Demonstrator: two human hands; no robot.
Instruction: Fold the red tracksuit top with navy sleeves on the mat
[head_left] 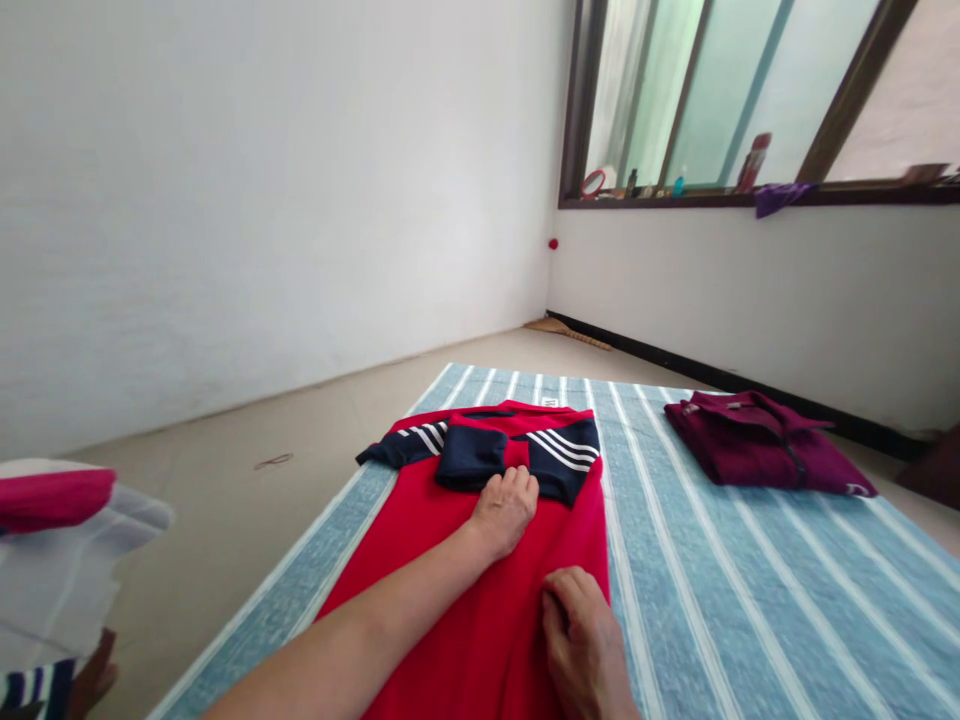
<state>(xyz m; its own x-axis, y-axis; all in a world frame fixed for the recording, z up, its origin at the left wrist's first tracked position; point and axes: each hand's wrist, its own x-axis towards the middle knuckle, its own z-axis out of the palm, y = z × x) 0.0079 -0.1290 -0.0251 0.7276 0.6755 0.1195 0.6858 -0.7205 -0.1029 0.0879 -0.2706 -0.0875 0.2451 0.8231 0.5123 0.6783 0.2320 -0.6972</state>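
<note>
A pale beige floor (247, 500) is carrying a blue mat with white stripes (750, 600), which is lying flat and running toward the far wall. Directly on the mat, a red shirt with navy, white-striped sleeves (465, 590) is lying spread out, and a folded maroon garment (757, 445) is resting well apart to its right.

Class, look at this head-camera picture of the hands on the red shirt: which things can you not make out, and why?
- Head view: the red shirt's hem, cut off by the bottom edge and covered by both arms.
- Head view: the left hand's and right hand's palms, turned down onto the cloth.
- Head view: small items on the window ledge, too small to identify.
- Head view: cloth pile, cut off at the left edge.
</note>
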